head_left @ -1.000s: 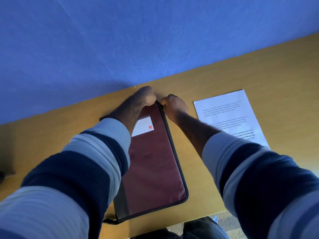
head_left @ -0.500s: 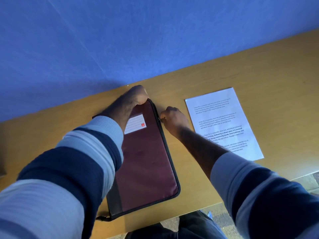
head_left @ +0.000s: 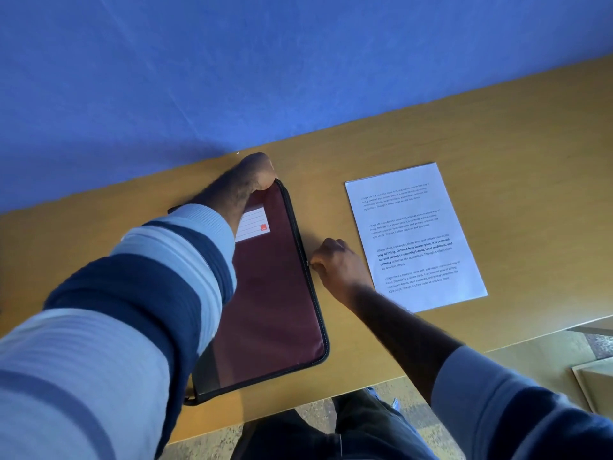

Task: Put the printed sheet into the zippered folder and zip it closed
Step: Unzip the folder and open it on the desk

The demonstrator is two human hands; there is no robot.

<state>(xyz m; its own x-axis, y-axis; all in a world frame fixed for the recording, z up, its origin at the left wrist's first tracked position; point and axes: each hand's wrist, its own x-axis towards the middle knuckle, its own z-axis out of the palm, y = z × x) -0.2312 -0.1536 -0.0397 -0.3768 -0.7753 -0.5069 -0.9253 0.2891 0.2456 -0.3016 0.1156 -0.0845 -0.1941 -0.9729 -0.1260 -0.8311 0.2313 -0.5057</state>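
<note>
Fingers of the right hand (head_left: pixel 335 265) are bunched narrow, pinching the small zipper pull (head_left: pixel 308 263); that pull sits partway along the long side of the maroon zippered folder (head_left: pixel 275 300), which lies flat on the wooden table (head_left: pixel 497 134) just left of those fingertips; the printed sheet (head_left: pixel 414 234) lies face up just right of the same knuckles, on the table and outside the folder, its near corner hidden under the forearm; the left hand (head_left: pixel 257 171) is curled over the folder's far corner, its fingertips out of sight beyond it; a white label (head_left: pixel 252 224) shows just below that wrist.
</note>
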